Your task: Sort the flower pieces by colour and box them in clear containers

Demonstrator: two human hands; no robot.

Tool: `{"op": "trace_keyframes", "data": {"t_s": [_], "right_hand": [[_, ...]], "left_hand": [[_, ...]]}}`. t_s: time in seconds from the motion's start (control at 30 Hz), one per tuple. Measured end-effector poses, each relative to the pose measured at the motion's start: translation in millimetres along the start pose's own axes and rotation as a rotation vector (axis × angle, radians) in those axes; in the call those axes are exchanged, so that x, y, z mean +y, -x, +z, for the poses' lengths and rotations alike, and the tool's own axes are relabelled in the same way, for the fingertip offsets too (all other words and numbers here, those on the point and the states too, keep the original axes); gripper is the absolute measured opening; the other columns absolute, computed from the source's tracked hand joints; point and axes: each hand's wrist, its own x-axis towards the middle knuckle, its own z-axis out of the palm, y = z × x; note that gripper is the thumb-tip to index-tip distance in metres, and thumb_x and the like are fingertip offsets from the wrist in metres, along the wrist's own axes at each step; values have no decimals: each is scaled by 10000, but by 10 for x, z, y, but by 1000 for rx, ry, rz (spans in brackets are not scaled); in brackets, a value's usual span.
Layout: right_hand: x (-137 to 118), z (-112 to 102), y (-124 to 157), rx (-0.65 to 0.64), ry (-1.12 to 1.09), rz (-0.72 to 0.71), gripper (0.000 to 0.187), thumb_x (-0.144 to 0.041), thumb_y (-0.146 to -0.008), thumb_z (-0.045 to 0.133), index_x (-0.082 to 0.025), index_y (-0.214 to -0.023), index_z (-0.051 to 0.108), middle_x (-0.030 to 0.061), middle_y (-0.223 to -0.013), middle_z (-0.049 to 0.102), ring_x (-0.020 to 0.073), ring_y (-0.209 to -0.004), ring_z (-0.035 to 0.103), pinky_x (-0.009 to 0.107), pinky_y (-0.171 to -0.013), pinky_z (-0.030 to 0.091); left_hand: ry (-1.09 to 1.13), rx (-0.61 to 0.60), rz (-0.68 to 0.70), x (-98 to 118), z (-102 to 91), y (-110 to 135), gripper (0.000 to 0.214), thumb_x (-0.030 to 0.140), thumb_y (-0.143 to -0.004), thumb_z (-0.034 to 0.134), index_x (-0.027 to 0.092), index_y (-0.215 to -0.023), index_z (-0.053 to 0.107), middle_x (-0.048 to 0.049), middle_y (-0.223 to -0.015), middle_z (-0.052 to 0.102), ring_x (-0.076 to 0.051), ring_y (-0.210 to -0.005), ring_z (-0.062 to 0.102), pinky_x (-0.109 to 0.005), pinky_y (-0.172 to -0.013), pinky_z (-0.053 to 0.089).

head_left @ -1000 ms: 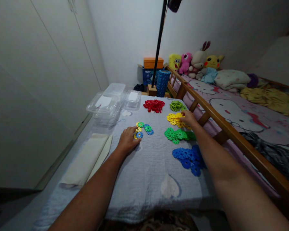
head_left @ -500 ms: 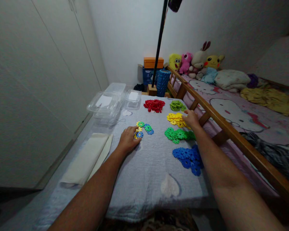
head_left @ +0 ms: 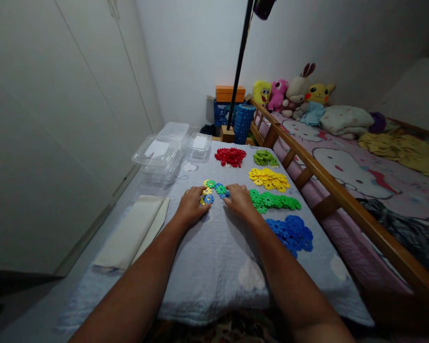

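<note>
A small chain of joined flower-shaped discs (head_left: 214, 189), in green, blue and yellow, lies on the pale quilted cloth (head_left: 218, 257). My left hand (head_left: 191, 207) rests on its left end with curled fingers pressing the discs. My right hand (head_left: 240, 200) touches its right end, fingers bent down onto a blue disc. To the right lie sorted piles: red discs (head_left: 230, 156), light green discs (head_left: 265, 157), yellow discs (head_left: 269, 178), green discs (head_left: 274, 200) and blue discs (head_left: 289, 233).
Clear plastic containers (head_left: 160, 155) stand at the back left, with a folded cream cloth (head_left: 132, 232) nearer. A black pole (head_left: 240, 64) rises behind. A wooden bed rail (head_left: 329, 186) borders the right, with plush toys (head_left: 293, 90) beyond.
My right hand left the yellow pile and came left to the right end of the disc chain. My left hand stayed on the chain. The view shifted slightly.
</note>
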Motion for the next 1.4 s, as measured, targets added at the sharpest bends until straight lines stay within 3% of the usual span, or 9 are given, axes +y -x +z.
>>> {"op": "trace_keyframes", "data": {"t_s": [0.23,0.63,0.83,1.1,1.23,1.4], "right_hand": [[-57,251,-73,76,-11,13,443,-335,-978,579,-229,-1409,596,93,-1427,627,290,-1241,513,399,-1017,407],[-85,339,-108,150,-20,-31,232,-255,-955,618,-219,-1164,711,91,-1244,695,278,-1185,516,395,-978,393],[-18,124,-32,220,-53,-17,244,-208,-920,634,-223,-1149,717,90,-1260,705,275,-1166,535,392,-970,399],[643,-416,241,203,-7,141,325,-160,-866,620,-214,-1170,723,87,-1255,726,262,-1163,598,380,-1011,417],[833,-491,368,193,49,241,381,-149,-855,603,-232,-1205,726,85,-1281,725,284,-1162,607,401,-1002,424],[878,-458,405,120,77,288,421,-152,-851,611,-252,-1245,720,78,-1288,726,299,-1178,596,410,-980,419]], "left_hand": [[-63,1,-12,23,-26,1,562,316,-773,746,175,-1304,628,-143,-1291,691,-330,-1177,634,-489,-1060,471],[-91,-22,-45,67,-41,7,514,321,-794,723,177,-1282,657,-131,-1239,712,-315,-1140,641,-462,-1036,480],[-78,-23,-34,50,-40,3,503,326,-783,732,190,-1262,664,-123,-1227,717,-304,-1133,644,-449,-1034,476],[-68,-23,-26,20,-20,4,454,325,-794,713,216,-1232,673,-111,-1228,719,-294,-1137,643,-452,-1034,477],[-71,-28,-26,23,-29,4,449,340,-799,711,214,-1228,677,-115,-1221,720,-300,-1132,647,-455,-1028,483],[-83,-34,-30,35,-37,7,447,336,-805,702,207,-1233,677,-116,-1234,717,-298,-1146,644,-449,-1037,482]]}}
